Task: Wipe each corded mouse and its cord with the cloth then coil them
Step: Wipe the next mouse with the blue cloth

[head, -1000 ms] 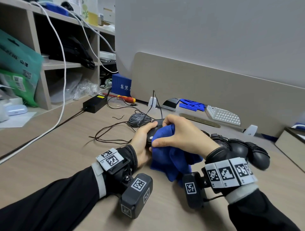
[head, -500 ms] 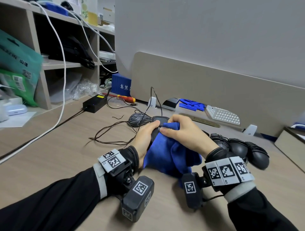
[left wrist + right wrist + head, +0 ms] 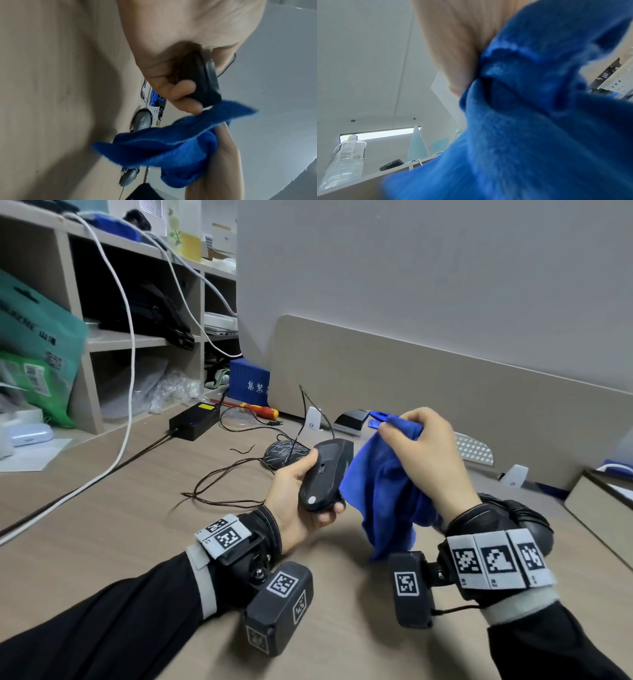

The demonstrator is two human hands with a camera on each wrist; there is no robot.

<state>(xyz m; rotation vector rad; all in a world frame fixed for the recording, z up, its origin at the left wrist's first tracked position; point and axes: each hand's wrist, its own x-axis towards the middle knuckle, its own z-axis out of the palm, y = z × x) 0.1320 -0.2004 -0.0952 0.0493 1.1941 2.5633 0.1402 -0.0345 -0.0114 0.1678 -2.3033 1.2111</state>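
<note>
Left hand (image 3: 301, 505) is wrapped around a black corded mouse (image 3: 327, 474), held above the bench (image 3: 113, 529) with its underside turned up toward the head camera; thumb on the near left edge, fingertips curling round the right edge. In the left wrist view the palm hides most of the mouse body, only one dark edge shows. Its cord (image 3: 310, 412) rises from the front end, arcs up and drops behind; where it ends is not traceable among the other wires.

Right hand (image 3: 424, 453) clutches a blue cloth (image 3: 387, 494), bunched in the fist near the top, rest hanging down to just above the bench. Cloth edge sits right beside the mouse's right side; contact or small gap, cannot tell. The right wrist view is almost all blurred blue fabric, fingers hidden.

Left to right on the bench: thick white cable (image 3: 126, 392) running down from the shelf unit (image 3: 82, 344), black power brick (image 3: 195, 419), red-and-yellow screwdriver (image 3: 257, 409), loose thin dark wires (image 3: 219, 487), a second mouse with a web-like pattern (image 3: 284, 451) partly hidden behind the held one. More dark mice (image 3: 527, 522) lie behind the right wrist, mostly blocked by the wrist band; count unclear. Perforated white part (image 3: 474, 451) at the back, box (image 3: 603, 508) cut off at the right edge.
</note>
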